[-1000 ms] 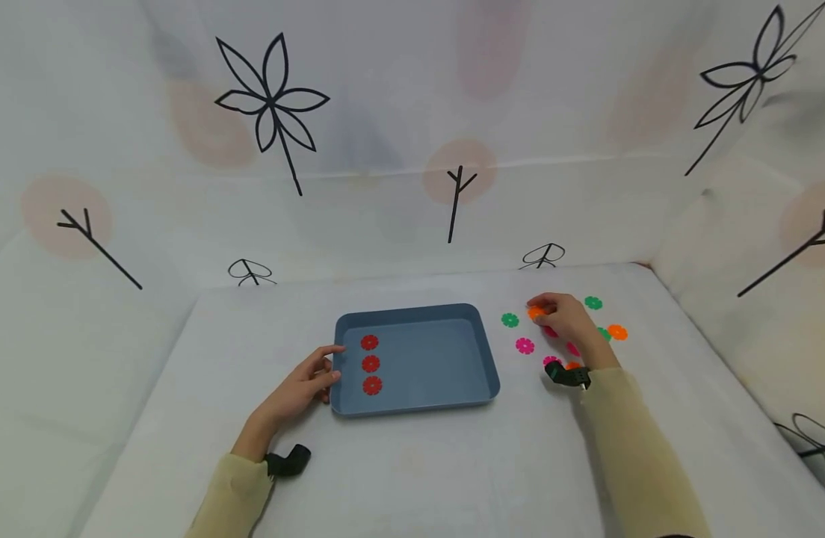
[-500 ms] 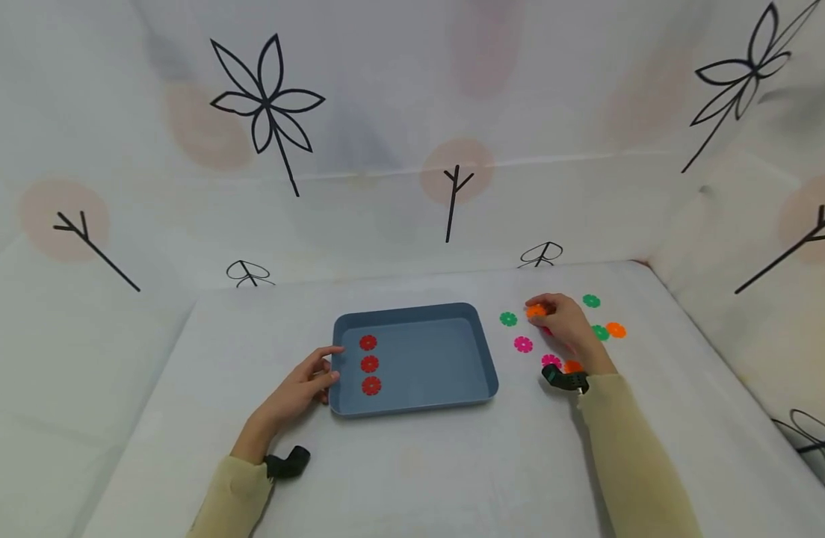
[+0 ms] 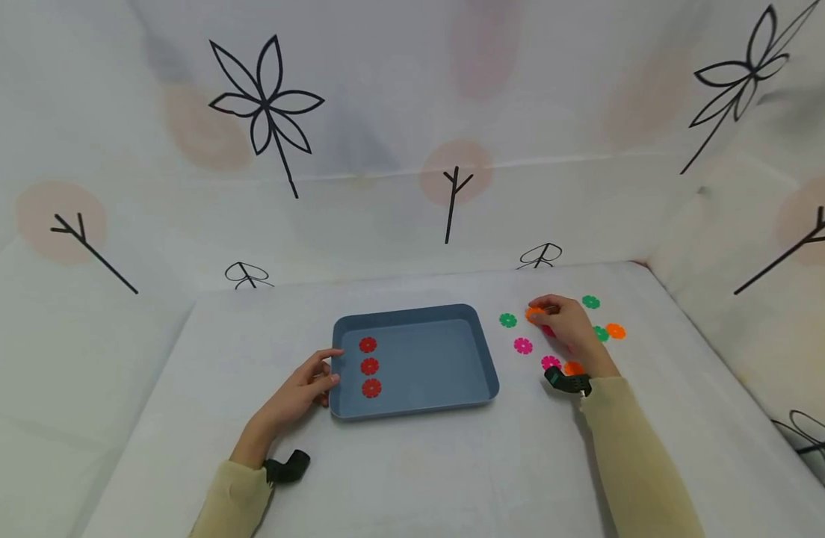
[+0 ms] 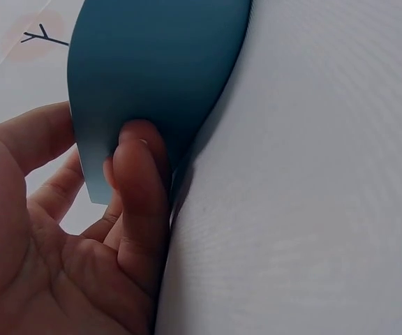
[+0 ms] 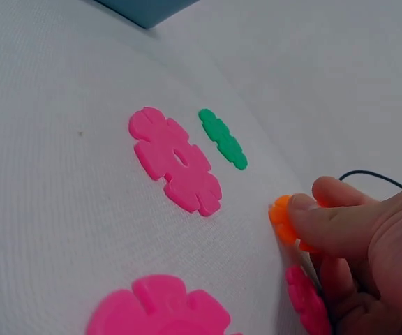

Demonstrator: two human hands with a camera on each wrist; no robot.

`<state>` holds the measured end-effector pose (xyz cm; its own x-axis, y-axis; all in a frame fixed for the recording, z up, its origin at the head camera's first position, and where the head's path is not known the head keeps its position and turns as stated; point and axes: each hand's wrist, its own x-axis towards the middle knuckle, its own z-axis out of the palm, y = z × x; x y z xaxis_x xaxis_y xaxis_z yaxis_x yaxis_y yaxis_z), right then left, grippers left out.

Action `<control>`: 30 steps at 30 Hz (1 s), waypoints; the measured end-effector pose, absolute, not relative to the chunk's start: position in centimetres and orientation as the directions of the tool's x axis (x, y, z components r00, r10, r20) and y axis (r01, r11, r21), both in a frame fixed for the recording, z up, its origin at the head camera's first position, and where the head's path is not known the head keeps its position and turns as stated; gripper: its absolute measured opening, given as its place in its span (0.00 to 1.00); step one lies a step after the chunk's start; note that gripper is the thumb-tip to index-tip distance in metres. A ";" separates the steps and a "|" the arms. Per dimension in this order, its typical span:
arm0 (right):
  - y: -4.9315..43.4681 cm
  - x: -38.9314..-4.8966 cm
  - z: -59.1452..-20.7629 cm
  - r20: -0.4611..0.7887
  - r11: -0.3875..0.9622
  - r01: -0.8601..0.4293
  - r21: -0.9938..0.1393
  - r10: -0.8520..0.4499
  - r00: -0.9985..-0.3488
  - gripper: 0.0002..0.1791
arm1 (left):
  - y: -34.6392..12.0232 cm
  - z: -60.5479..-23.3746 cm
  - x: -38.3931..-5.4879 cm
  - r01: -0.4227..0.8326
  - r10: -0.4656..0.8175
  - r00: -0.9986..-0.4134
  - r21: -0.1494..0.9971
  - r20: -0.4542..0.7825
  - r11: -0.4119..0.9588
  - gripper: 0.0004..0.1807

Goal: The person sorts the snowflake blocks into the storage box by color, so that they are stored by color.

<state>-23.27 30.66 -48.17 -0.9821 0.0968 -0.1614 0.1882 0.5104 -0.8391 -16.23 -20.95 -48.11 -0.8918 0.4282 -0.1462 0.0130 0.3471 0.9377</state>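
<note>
My left hand (image 3: 292, 397) holds the left edge of a blue-grey tray (image 3: 426, 409), its fingers at the rim and against the outer wall (image 4: 152, 63). Three red flower-shaped plastic discs (image 3: 369, 366) lie in a column at the tray's left side. To the right of the tray, my right hand (image 3: 569, 326) pinches an orange flower disc (image 5: 281, 218) between thumb and fingers, close to the cloth. A pink disc (image 5: 306, 300) lies just under those fingers, partly hidden by the hand.
Around the right hand are more flower discs: a green one (image 3: 508, 320), a pink one (image 3: 523, 346), another green one (image 3: 590, 302) and an orange one (image 3: 616, 331). White cloth (image 3: 412, 478) covers the table, and a patterned white sheet (image 3: 359, 217) rises behind it.
</note>
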 end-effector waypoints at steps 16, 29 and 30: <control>30.3 -23.3 -48.2 -0.185 0.467 0.220 -0.856 0.120 -0.975 0.17 | -21.2 -48.4 -16.2 0.030 0.438 -0.890 0.942 -0.127 0.333 0.26; 28.7 -23.3 -45.9 -0.178 0.611 0.201 -0.765 0.098 -0.979 0.21 | -21.1 -48.3 -16.1 0.044 0.441 -0.890 0.941 -0.116 0.336 0.25; 28.4 -23.3 -45.9 -0.156 0.628 0.184 -0.757 0.100 -0.983 0.20 | -21.1 -48.3 -16.1 0.039 0.441 -0.889 0.942 -0.119 0.332 0.25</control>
<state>-23.31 28.37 -45.89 -0.9827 0.0995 -0.1561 0.1837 0.6276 -0.7566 -16.09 -21.09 -48.32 -0.8895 0.4411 -0.1192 0.0385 0.3323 0.9424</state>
